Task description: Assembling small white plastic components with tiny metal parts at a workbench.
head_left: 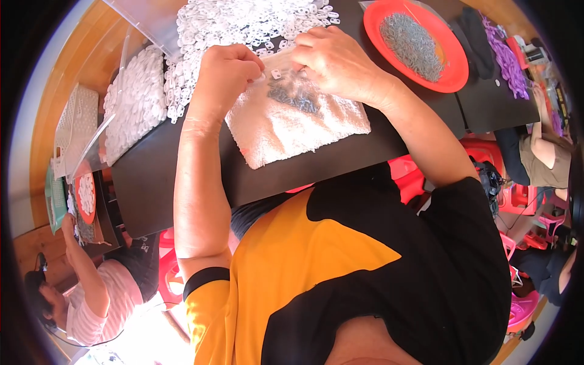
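My left hand (pixel 224 72) is closed in a pinch over the left corner of a white towel (pixel 255 146). A small white plastic piece (pixel 260 78) shows at its fingertips. My right hand (pixel 333 64) is bent over the towel's far right part, its fingers curled together; what they hold, if anything, is hidden. Between the hands lies a loose white piece with two holes (pixel 276 74). Nearer to me on the towel is a small heap of grey metal pins or screws (pixel 295 97). Just beyond my hands spreads a big pile of similar white pieces (pixel 225 24).
A red plate (pixel 456 76) full of metal parts stands at the right on the dark table (pixel 182 204). At the left is a stack of white pieces (pixel 135 100) by a clear plastic panel (pixel 100 143). Purple pieces (pixel 505 55) lie far right. Other people sit at both sides.
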